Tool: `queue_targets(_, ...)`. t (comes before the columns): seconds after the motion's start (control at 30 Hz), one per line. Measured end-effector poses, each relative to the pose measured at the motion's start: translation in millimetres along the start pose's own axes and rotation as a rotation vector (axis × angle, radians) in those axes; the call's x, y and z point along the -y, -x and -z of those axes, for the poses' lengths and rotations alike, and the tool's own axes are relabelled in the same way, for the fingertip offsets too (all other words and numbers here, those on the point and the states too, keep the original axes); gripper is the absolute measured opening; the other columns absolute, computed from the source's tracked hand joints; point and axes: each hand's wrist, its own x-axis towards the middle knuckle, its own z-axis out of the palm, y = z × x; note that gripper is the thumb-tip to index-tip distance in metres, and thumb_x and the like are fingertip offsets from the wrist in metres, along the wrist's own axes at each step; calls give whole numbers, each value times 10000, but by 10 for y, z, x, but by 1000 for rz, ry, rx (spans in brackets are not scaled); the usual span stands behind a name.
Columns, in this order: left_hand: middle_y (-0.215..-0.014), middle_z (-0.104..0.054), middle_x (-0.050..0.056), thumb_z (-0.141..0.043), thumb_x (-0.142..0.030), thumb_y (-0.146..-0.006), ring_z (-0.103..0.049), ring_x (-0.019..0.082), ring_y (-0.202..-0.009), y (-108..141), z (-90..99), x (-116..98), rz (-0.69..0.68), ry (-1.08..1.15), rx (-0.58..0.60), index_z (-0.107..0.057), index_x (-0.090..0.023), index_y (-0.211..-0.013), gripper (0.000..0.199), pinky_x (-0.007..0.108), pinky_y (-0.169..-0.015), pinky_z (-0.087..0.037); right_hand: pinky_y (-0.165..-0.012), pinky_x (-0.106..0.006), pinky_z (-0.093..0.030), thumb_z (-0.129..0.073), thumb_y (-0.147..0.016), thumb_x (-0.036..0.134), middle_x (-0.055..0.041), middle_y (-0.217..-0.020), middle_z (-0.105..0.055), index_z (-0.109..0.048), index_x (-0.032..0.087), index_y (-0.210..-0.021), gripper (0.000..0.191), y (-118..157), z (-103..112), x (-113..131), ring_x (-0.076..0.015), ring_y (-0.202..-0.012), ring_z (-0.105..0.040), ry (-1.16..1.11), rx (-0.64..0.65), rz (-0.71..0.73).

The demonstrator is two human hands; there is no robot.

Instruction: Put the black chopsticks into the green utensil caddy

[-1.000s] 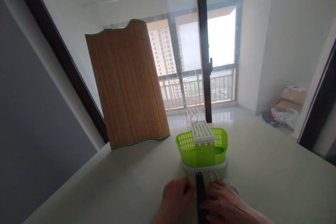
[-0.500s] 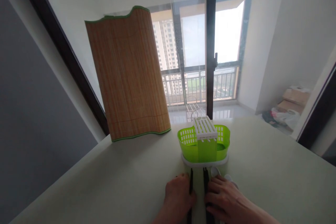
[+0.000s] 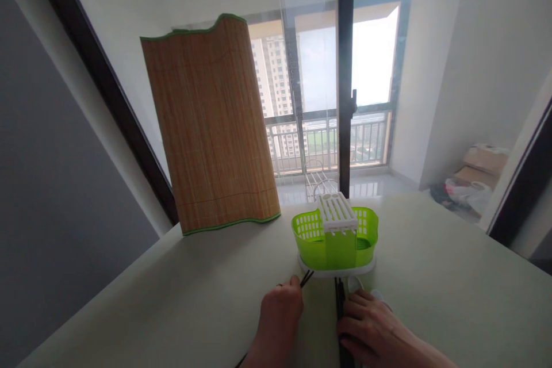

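Observation:
My left hand (image 3: 280, 310) is closed round a pair of thin black chopsticks (image 3: 306, 278). Their tips slant up to the right, close to the white base of a green plastic utensil holder (image 3: 340, 253). Just right of it, my right hand (image 3: 373, 322) lies over more black chopsticks (image 3: 339, 293), its fingers curled on them at the table. From under its knuckles shows the pale bowl of a white spoon (image 3: 354, 283), with a second white spoon (image 3: 379, 295) beside it. How many utensils lie beneath the right palm is hidden.
The holder has a slotted white top and perforated side baskets; it stands on the pale table (image 3: 207, 287). A curved bamboo mat (image 3: 211, 126) with green edging stands upright at the back left. Behind the table is a glass door with a dark frame (image 3: 345, 75).
My left hand has moved left and slightly away from the right hand, tilting its chopsticks from near upright to a rightward slant. The right hand stays on its utensils.

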Motion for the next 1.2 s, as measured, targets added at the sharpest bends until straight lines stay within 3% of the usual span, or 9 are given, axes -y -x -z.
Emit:
queue_targets(0.07,-822,-735,108,-430,-103,-861,-713,263,-770,17,112,87,-60,95,-134,-689,-177,-936,280,329,-663,-550,-755,-340,-350,-526,-896,277,-6,-897,-625,-600,248,-893,80,-7,-2,1,-198,-842,-539,9,1,-5)
queue_targets(0.13,-847,-741,66,-486,-210,-881,-707,215,-747,69,244,189,-132,288,-344,-678,-210,-989,220,298,-696,-554,-746,-337,-352,-523,-896,273,-8,-890,-625,-601,248,-899,82,-14,-3,3,-197,-836,-541,13,5,-11)
queue_targets(0.23,-827,-742,4,-537,-337,-883,-689,142,-671,182,403,321,-121,633,-649,-647,-239,-1057,227,231,-665,-561,-748,-334,-353,-503,-904,261,-12,-885,-625,-600,247,-908,98,-21,-5,4,-197,-837,-547,19,7,-13)
queue_targets(0.33,-788,-737,-24,-571,-391,-864,-693,128,-652,259,447,367,-59,877,-766,-628,-240,-1046,243,208,-610,-573,-749,-336,-352,-492,-905,257,-14,-877,-625,-594,244,-889,103,-26,-15,-3,-195,-825,-549,26,9,-3)
queue_targets(0.57,-752,-720,-27,-556,-323,-863,-667,103,-601,217,392,239,-140,945,-562,-636,-220,-892,134,192,-581,-573,-748,-343,-357,-499,-893,248,-17,-879,-625,-599,247,-904,101,-21,-43,-32,-204,-828,-556,42,31,-2)
queue_targets(0.8,-774,-711,-20,-566,-302,-864,-652,108,-637,192,440,262,-200,809,-565,-657,-231,-874,116,194,-595,-552,-749,-336,-370,-523,-872,235,-15,-900,-634,-609,251,-918,99,-26,-29,-30,-203,-839,-561,44,55,-28)
queue_targets(1.0,-799,-735,-22,-583,-366,-866,-693,140,-675,184,451,332,-116,761,-471,-668,-243,-873,149,232,-649,-566,-747,-324,-380,-530,-857,242,-18,-907,-643,-617,251,-914,104,-46,-35,-48,-202,-845,-566,15,63,-19)
queue_targets(1.1,-835,-749,-21,-598,-379,-862,-717,153,-751,195,580,373,-131,836,-473,-664,-240,-880,155,230,-699,-574,-749,-326,-377,-527,-861,244,-18,-905,-642,-619,253,-927,114,-40,-53,-60,-202,-847,-568,16,51,-14)
queue_targets(1.2,-888,-757,-5,-612,-382,-858,-721,159,-818,151,875,410,-134,953,-589,-655,-223,-917,175,241,-771,-574,-759,-329,-377,-518,-870,248,-17,-895,-640,-619,252,-921,113,-37,-62,-65,-201,-847,-570,9,38,-14)
